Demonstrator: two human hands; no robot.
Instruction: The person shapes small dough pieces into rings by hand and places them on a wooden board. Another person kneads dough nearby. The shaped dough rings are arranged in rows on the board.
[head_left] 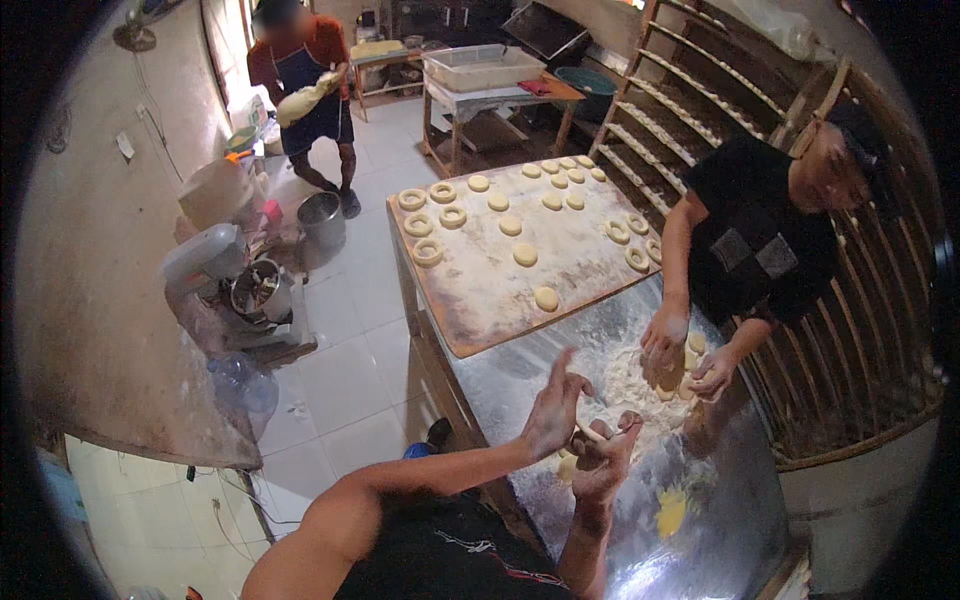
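Observation:
Over the steel table (735,500), my left hand (550,418) is raised with its fingers stretched apart. My right hand (603,462) is just beside it, palm up and fingers curled around a small pale piece of dough (590,431). That dough lies between the two hands, seen nearly edge-on, so its full shape is hidden. Another dough piece (567,467) is partly visible on the table behind my right hand. Loose flour (630,395) is heaped beyond my hands, and a yellow smear (671,510) marks the steel nearer to me.
Across the table a co-worker's hands (712,374) handle dough pieces (691,364) in the flour. A floured wooden board (470,300) carries dough rings (427,252) and rounds (525,254). Slatted racks (640,140) stand behind. At back left, a person holds a large dough lump (303,103) near a mixer (205,258).

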